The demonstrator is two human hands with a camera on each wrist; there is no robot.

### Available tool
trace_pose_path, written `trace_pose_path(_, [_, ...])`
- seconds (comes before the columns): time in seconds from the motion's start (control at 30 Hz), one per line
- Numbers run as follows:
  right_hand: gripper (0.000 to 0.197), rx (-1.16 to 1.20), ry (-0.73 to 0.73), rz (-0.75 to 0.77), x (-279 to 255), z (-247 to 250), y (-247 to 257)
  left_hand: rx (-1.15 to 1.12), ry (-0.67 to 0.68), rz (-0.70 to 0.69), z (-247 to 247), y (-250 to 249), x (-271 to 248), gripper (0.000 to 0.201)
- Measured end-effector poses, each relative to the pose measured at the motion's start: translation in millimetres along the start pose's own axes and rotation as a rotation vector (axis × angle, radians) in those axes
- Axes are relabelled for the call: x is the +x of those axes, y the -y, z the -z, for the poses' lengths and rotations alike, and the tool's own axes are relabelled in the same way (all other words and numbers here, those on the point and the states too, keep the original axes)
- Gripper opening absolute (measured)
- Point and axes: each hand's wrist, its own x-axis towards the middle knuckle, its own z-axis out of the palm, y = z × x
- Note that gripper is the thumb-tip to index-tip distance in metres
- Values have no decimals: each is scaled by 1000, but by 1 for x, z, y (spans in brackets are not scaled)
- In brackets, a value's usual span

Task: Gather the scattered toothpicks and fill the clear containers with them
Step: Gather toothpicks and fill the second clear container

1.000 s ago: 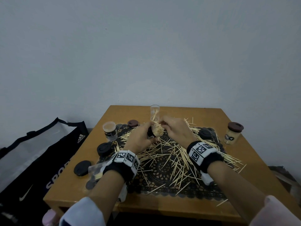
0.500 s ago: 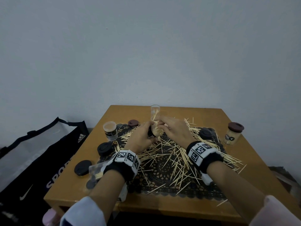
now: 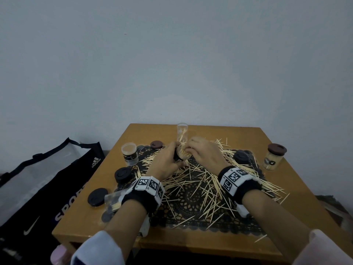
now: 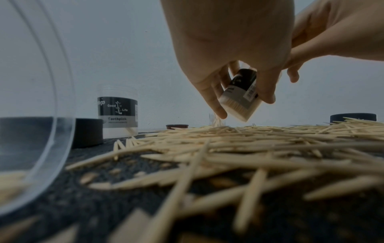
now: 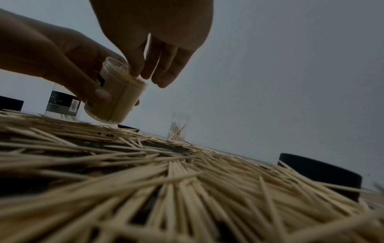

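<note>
My left hand (image 3: 176,155) grips a clear toothpick container (image 3: 182,154) packed with toothpicks, tilted above the black lace mat (image 3: 191,199). In the left wrist view the hand (image 4: 244,106) wraps the labelled container (image 4: 241,97) from above. The fingertips of my right hand (image 3: 191,150) touch the toothpick ends at the container's mouth; the right wrist view shows that hand (image 5: 145,77) over the container (image 5: 116,102). I cannot see whether it pinches anything. Scattered toothpicks (image 3: 200,180) cover the mat.
On the wooden table (image 3: 296,178) stand a narrow clear tube (image 3: 182,132), an open labelled jar (image 3: 129,153) and a capped filled jar (image 3: 273,159). Another clear container (image 3: 112,201) lies by my left wrist. Black lids (image 3: 123,175) lie around. A bag (image 3: 38,188) stands left.
My right hand has moved left over the container's mouth, which was uncovered a second ago. The left hand has kept its hold in nearly the same place.
</note>
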Motion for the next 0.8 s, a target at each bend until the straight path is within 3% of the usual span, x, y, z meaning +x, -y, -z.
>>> trace_pose_path(0.33, [19, -44, -161, -52, 2, 8, 10, -49, 12, 3, 0, -2, 0, 58])
trace_pose_path(0.43, [13, -45, -147, -29, 2, 7, 8, -76, 11, 11, 0, -3, 0, 59])
trace_pose_path(0.8, [32, 42, -1, 12, 1, 8, 8, -55, -48, 49, 2, -2, -2, 59])
